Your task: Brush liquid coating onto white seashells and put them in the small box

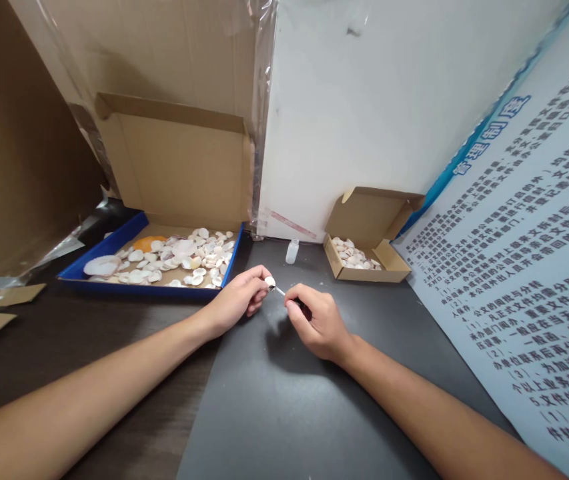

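So nearest there's a smooth, matte grey mat (264, 427) over a dark wood-grain tabletop (149, 413), and above the mat's left side the left hand (237, 299) has its fingertips pinched on a small, rounded white seashell (269, 282), while the right hand (321, 323) is closed around a thin whitish stick (280, 291) pointing at it, though I can't tell if the tip touches. A bit farther sit a blue-edged cardboard box (139, 288) of ribbed, fan-shaped shells on the left, a little translucent bottle (292, 252), and a smaller kraft box (370, 274) of shells on the right. Behind those it's plastic-wrapped cardboard (179, 60) and a flat white board (309, 133).
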`<state>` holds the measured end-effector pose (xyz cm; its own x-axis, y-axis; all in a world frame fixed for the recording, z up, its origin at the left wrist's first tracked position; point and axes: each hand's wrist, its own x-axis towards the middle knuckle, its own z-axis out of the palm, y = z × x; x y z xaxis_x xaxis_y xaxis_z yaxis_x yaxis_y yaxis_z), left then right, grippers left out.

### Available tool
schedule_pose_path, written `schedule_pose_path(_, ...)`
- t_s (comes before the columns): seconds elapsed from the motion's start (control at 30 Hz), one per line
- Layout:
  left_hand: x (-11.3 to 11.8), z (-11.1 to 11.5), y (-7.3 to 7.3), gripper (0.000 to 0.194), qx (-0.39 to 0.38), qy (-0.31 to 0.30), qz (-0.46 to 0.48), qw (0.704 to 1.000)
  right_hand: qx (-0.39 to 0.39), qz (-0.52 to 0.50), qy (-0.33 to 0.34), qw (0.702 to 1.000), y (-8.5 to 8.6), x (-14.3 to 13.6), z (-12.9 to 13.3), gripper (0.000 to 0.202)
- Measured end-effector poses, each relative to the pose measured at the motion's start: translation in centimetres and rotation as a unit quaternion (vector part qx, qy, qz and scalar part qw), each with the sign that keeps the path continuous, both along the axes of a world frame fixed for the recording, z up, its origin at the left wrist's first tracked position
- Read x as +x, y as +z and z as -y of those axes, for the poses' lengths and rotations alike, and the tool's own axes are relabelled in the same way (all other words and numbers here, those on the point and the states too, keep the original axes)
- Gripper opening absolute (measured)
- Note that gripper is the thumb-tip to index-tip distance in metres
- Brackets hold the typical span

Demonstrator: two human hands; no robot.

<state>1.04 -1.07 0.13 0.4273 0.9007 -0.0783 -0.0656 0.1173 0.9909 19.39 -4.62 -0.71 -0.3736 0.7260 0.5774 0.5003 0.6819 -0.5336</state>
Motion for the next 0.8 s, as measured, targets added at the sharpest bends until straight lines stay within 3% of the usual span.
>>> schedule_pose_path(0.43,0.06,0.07,0.10,0.006,0.001,-0.002,-0.005,1.000,-0.006,0.003,-0.035,0.999,-0.08,-0.02,-0.05,0.014)
schedule_pose_path(0.6,0.05,0.15,-0.02,0.007,0.004,-0.006,-0.002,1.000,-0.001,0.006,0.003,1.000,-0.06,-0.01,-0.04,0.015)
schedule_pose_path(0.8,0.08,0.24,0.17,0.006,0.007,-0.007,-0.010,1.000,-0.015,0.015,-0.012,1.000,-0.24,-0.13,-0.17,0.016)
